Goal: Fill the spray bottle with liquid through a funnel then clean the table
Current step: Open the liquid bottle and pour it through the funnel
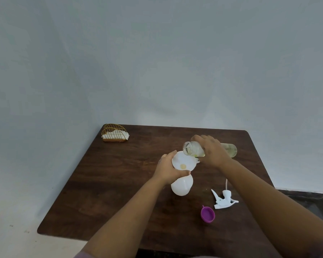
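Note:
A white spray bottle stands on the dark wooden table with a white funnel set in its neck. My left hand grips the bottle's neck just under the funnel. My right hand holds a clear bottle of pale yellow liquid, tipped on its side with its open mouth over the funnel's rim. A little yellowish liquid sits at the funnel's bottom. The white spray trigger head with its tube lies on the table to the right.
A purple cap lies near the table's front, beside the trigger head. A gold wire napkin holder with white napkins stands at the far left corner. A pale wall rises behind the table.

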